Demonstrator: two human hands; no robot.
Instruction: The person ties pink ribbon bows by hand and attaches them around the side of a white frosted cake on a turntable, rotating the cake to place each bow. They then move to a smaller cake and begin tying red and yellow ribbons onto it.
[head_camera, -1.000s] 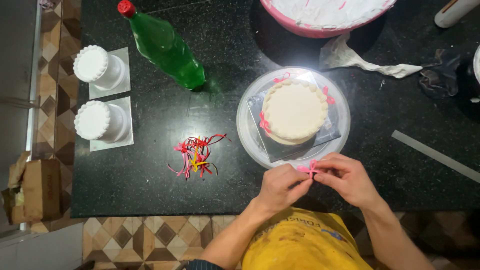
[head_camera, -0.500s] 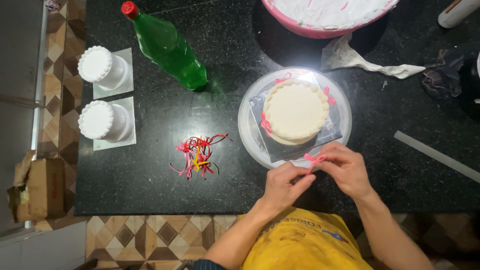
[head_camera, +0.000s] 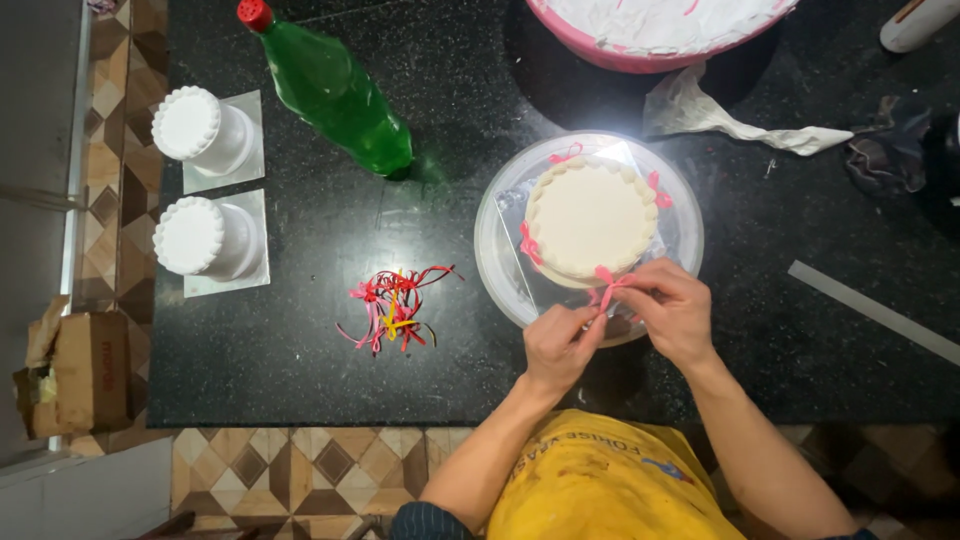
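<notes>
In the head view, the left hand (head_camera: 560, 345) and the right hand (head_camera: 672, 310) come together at the near edge of a small white cake (head_camera: 592, 217). The fingers of both hands pinch a pink ribbon bow (head_camera: 607, 285), which touches the cake's side. The cake stands on a clear round turntable (head_camera: 500, 250) on the black counter (head_camera: 300, 330). Other pink bows sit around the cake. A small pile of red and yellow ribbons (head_camera: 392, 308) lies to the left, well apart. A green bottle (head_camera: 335, 95) lies further back.
</notes>
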